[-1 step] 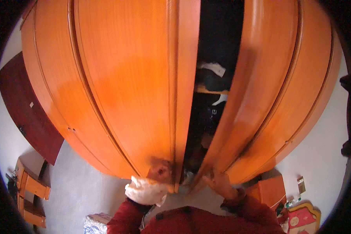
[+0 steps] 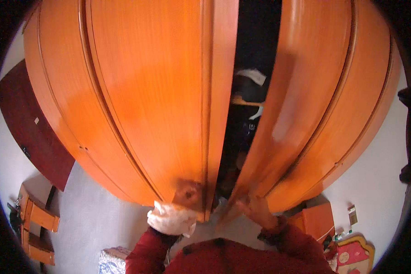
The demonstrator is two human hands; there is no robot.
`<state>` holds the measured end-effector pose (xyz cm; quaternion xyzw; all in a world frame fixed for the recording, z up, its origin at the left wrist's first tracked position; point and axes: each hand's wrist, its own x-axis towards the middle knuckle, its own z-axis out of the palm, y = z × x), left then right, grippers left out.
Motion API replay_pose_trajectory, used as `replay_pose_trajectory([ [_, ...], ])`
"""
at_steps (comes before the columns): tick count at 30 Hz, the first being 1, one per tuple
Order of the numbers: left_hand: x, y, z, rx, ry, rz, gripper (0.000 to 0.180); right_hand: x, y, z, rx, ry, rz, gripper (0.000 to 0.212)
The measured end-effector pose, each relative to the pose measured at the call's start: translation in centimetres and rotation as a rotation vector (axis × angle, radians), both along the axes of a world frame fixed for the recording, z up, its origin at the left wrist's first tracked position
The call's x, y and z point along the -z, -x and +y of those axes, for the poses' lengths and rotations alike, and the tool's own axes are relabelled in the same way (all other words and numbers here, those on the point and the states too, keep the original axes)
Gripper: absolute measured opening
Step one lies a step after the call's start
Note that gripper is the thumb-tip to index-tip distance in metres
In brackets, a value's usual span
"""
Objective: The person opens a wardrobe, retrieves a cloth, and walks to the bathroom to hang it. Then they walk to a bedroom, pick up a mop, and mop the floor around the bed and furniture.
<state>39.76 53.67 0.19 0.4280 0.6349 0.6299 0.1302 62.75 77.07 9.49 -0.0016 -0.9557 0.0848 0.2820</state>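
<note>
Inside the ajar wardrobe (image 2: 146,100), white items (image 2: 255,76), left grip (image 2: 172,223) holding cloth (image 2: 163,216), right grip (image 2: 257,210) of unclear closure

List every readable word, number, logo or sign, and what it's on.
None legible.
Pale mark on dark item inside the cabinet: too blurred.
Pale patch on dark red panel: too small.
Round mark on red, gold-edged item: too blurred.

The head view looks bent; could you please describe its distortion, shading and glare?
In the head view, the edges of the left door and right door bow strongly; in the same view, a pale glare patch marks the right door, the gap between them is mostly black, and the right hand looks dim and soft.
</note>
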Motion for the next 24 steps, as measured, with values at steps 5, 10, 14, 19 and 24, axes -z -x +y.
replay_pose_trajectory([
  [5,2.1,3.6,4.0,-0.036,-0.225,-0.111,0.036,0.4,5.5,1.2,0.057,0.031,-0.08,0.042],
  [10,-0.6,3.6,4.5,0.058,-0.242,-0.353,0.039,0.0,10.9,0.9,0.251,0.094,-0.244,0.032],
  [14,0.4,5.4,5.7,0.074,-0.223,-0.383,0.039,0.4,14.1,2.1,0.342,0.013,-0.3,0.03],
  [19,3.8,8.0,6.8,-0.174,-0.178,0.152,0.033,2.9,15.9,4.1,0.313,-0.568,-0.222,0.023],
  [24,3.4,9.0,5.3,-0.149,-0.047,-0.285,0.027,5.1,17.2,4.8,0.456,-0.287,-0.174,0.026],
])
